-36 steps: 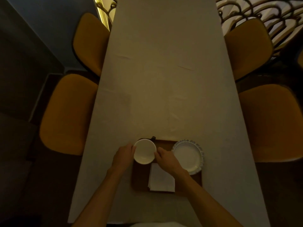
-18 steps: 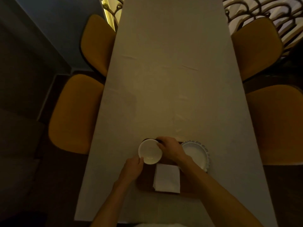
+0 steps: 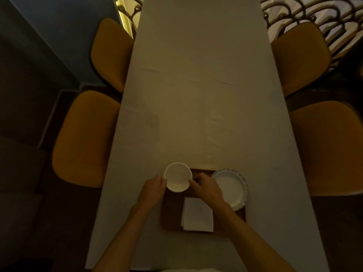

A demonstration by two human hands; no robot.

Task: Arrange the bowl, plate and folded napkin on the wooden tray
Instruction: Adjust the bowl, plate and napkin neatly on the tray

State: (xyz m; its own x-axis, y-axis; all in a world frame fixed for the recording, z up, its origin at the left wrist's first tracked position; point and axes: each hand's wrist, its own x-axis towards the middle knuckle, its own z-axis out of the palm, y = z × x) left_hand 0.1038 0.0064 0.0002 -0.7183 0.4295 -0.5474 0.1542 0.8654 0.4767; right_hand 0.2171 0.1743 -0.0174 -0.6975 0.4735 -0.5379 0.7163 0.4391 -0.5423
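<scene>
A small white bowl (image 3: 177, 176) sits at the far left corner of the wooden tray (image 3: 171, 214), overhanging its edge. My left hand (image 3: 154, 190) touches the bowl's left rim and my right hand (image 3: 206, 188) touches its right rim, so both hold it. A white plate (image 3: 232, 188) with a scalloped rim lies on the tray's far right side, jutting past the edge. A folded white napkin (image 3: 197, 214) lies flat on the tray's near middle, partly under my right wrist.
The tray rests near the front end of a long table under a pale tablecloth (image 3: 196, 95). Mustard-yellow chairs stand on the left (image 3: 84, 138) and right (image 3: 330, 146), with two more further back. An ornate metal railing (image 3: 314, 12) runs at the far right.
My right hand moved from the bowl's far rim back to its right side. The left hand shifted from the near rim up to the left rim. The bowl stayed at the tray's far left corner.
</scene>
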